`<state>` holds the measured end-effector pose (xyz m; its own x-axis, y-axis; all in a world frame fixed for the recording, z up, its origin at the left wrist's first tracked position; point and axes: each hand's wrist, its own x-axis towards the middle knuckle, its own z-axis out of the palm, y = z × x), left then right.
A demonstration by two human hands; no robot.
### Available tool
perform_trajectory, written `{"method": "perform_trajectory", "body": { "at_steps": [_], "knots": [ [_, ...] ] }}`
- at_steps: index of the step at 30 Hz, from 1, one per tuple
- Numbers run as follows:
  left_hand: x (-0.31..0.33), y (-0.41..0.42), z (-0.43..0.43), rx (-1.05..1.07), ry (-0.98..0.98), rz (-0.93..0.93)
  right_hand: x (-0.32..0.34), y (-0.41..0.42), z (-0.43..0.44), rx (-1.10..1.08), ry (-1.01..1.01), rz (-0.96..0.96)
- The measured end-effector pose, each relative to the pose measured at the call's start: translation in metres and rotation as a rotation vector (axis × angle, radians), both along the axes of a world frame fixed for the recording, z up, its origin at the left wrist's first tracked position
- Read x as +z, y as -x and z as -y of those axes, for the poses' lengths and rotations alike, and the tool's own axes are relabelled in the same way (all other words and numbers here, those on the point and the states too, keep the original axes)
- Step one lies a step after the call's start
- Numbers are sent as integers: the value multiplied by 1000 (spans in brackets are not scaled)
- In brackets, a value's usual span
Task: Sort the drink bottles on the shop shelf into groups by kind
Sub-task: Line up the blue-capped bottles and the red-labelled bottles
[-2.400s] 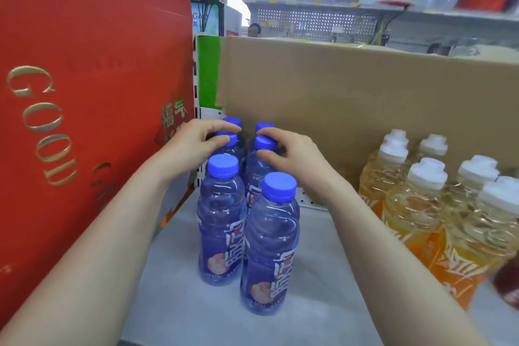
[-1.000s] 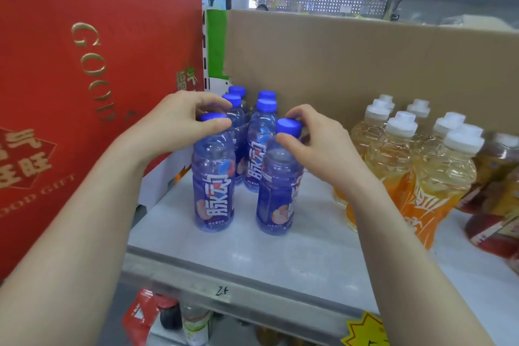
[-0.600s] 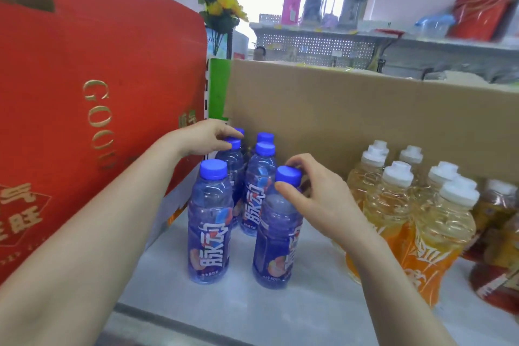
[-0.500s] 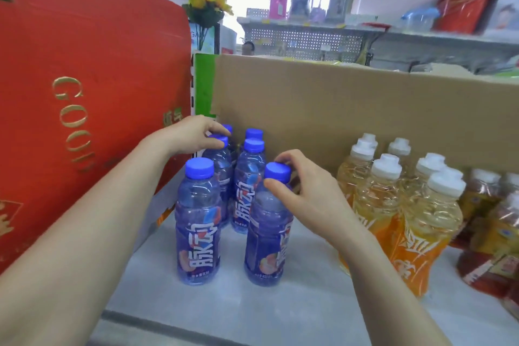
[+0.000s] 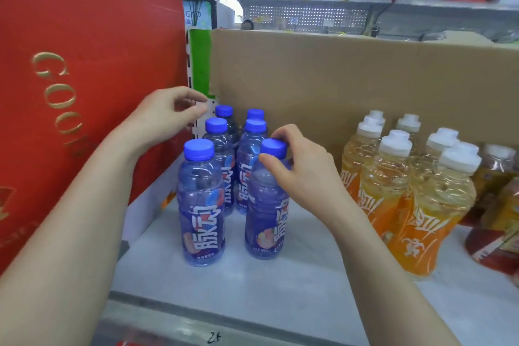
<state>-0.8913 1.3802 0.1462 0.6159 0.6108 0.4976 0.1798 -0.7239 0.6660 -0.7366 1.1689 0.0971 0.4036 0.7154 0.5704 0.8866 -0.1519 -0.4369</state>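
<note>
- The right hand (image 5: 303, 174) is pinching the blue screw cap (image 5: 273, 147) of the front-right blue-tinted plastic drink bottle (image 5: 265, 213), with the thumb in front and the fingers curling behind.
- The left hand (image 5: 165, 116) is hovering to the rear left of it, fingers loosely curled, holding nothing.
- Six blue-capped bottles (image 5: 219, 146) are standing upright in two files of three on the pale grey shop shelf (image 5: 252, 284). The front-left bottle (image 5: 200, 205) is standing just beside the held one.
- White-capped yellow drink bottles with orange labels (image 5: 393, 191) are standing apart on the right, with darker red-labelled bottles (image 5: 494, 205) beyond them.
- A brown cardboard box (image 5: 337, 78) is standing behind the bottles, and a red gift box with gold lettering (image 5: 70, 64) is flanking them on the left.
</note>
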Motion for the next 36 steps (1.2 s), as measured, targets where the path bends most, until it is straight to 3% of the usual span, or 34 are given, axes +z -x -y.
{"method": "perform_trajectory", "body": {
  "at_steps": [3,8,13,23,36],
  "knots": [
    [-3,26,33,-29,62,83,-3,3,-11,30,-57,-36],
    [-25,45,71,84,-56,-197,-4,8,-28,21,-110,-93],
    [-32,39,66,96,-171,-127,3,0,-20,136,89,-141],
    [-48,13,51,50,-178,-10,-6,13,-29,-80,3,1],
    [-42,18,42,39,-177,-33,-4,30,-42,-84,20,-24]
  ]
}}
